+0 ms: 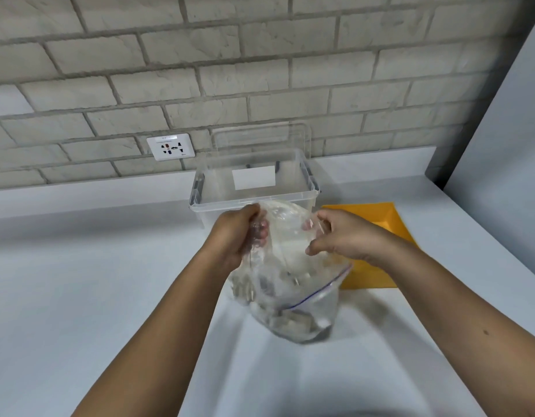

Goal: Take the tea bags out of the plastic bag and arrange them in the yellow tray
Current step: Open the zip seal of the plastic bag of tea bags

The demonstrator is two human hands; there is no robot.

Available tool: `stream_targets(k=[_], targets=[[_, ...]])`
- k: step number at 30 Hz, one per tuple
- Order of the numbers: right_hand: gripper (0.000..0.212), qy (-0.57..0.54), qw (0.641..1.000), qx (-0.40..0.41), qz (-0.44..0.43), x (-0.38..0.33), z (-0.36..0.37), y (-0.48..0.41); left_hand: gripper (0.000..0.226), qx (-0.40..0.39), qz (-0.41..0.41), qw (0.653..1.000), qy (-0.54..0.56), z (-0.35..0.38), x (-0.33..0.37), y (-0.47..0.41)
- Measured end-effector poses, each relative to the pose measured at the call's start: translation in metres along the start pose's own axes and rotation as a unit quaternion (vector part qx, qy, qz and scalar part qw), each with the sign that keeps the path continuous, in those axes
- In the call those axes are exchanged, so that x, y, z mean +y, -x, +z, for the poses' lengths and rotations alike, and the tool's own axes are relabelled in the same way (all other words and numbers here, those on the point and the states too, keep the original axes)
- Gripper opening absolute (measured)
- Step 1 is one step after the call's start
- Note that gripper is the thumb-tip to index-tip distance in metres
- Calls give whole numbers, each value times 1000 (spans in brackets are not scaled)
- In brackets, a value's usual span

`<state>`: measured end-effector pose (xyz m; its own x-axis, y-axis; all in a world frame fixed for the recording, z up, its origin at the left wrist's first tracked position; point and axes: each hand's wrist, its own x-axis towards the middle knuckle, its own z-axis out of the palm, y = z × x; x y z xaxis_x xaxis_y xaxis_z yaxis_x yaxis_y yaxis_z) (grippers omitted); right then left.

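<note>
Head view, near to far: two forearms enter from 7 and 5 o'clock and meet over the middle of the white table [79,281]. Nearest is the low end of the plastic bag [290,278]. Whether it touches the table I cannot tell. The tea bags [290,323] show there only as pale, blurred lumps. A blue-red zip strip [317,291] crosses the bag on a slant below the hands.

The bag's long axis runs from 6 o'clock up to 12 o'clock. The left hand [236,236] grips its far end on the 10 o'clock side, fingers curled into the film. The right hand [344,236] pinches the film on the 2 o'clock side, thumb and fingers bent round it. So the tea bags lie at 6 o'clock from both hands, lower and closer to the person.

The yellow tray [380,216] lies flat at 3 o'clock, partly under the right wrist, so I judge the right hand should carry the tea bags over.

Farther, at 12 o'clock, stands a clear box [254,203], and a socket [171,146] sits on the brick wall at 11 o'clock.
</note>
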<state>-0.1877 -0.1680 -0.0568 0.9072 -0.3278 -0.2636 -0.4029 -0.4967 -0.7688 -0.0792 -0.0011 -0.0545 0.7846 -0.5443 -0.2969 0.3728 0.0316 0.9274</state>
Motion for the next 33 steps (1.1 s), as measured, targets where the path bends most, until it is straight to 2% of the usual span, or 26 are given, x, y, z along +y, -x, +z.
stream_targets(k=[2,4,6,7,9,11,13,15,17,20,23,24,25,26,28,29,31,33], targets=[[34,50,998,38,-8,-4,0,1,38,10,-5,991,135,-4,-1,0],[30,70,993,89,-27,-2,2,0,35,24,2,978,208,-8,-6,0],[38,61,991,118,-33,2,5,-1,35,24,-5,965,259,-13,-15,2],[39,11,993,112,-27,3,8,-1,34,23,-14,958,287,-15,-20,3],[35,-175,982,67,-4,3,13,-1,31,18,-31,942,334,-18,-28,5],[32,-369,929,18,36,2,15,-3,29,13,-44,927,372,-18,-36,6],[32,-507,857,-43,84,5,15,-7,30,14,-59,918,393,-16,-45,6],[35,-579,801,-87,121,8,17,-10,32,13,-74,910,407,-13,-53,6],[35,-624,764,-97,133,15,20,-15,37,14,-83,904,420,-12,-61,6],[29,-657,735,-92,140,25,24,-17,34,12,-101,892,440,-22,-78,1],[28,-667,721,-101,162,36,25,-16,30,-57,-131,850,506,-45,-90,-5],[27,-659,726,-100,168,39,24,-16,32,-73,-144,847,506,-52,-92,-5],[23,-644,738,-98,175,42,22,-18,34,-86,-155,855,487,-59,-90,-4],[17,-628,751,-99,181,45,21,-19,36,-75,-162,885,430,-63,-86,-1],[11,-619,754,-109,189,49,18,-22,30,-12,-167,953,254,-69,-79,1],[13,-618,754,-112,192,51,18,-23,25,20,-155,974,161,-70,-75,3],[14,-593,774,-113,191,53,19,-28,19,91,-77,993,-21,-67,-70,5],[9,-562,798,-116,182,51,21,-31,13,161,57,974,-148,-59,-60,10]])
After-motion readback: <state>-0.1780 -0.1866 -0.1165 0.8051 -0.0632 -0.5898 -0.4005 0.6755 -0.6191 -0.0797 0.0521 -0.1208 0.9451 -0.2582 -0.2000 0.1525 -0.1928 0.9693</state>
